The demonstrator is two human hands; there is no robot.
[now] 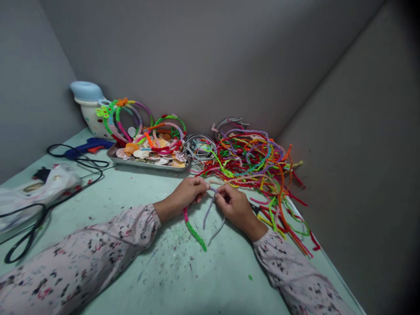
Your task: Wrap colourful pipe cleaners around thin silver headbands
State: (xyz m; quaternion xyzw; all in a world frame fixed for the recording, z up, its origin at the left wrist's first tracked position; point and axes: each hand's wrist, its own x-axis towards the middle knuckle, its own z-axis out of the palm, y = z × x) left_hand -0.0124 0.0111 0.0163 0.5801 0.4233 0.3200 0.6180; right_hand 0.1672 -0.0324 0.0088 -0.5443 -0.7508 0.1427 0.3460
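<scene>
Pale green, scuffed and flecked with dark specks, the tabletop (177,284) is crossed in its near part by floral sleeves (108,245). Just beyond, the ends of a curved band (197,237) are pointed toward the near side: one is wrapped in fuzzy green and pink, while the other is seen as thin grey wire (217,230).

Midway between the tabletop's left and right edges, a lilac pipe cleaner (207,214) is pinched by the left hand (188,192) and the right hand (234,208), held close but apart; a short stretch is spanned between them and a tail is hung below. The band's arch is hidden by the fingers. If the left pinch were eased, the lilac could be slackened, smooth wire offering little grip; if it were tugged hard, the band's curve could be bent.

By the left edge, a crumpled plastic bag (64,177) is lain against by a black cord (44,210). Toward the right edge, soft pipe cleaners are heaped in a bright tangle (249,153).

Near the far edge, ridged shells (131,148) and fuzzy headbands (117,114) are carried by a shallow metal tray (147,165), flanked by coiled wire (193,153) and a blue glue gun (77,152). In the far left corner, a rounded jar (90,116) is stood.
</scene>
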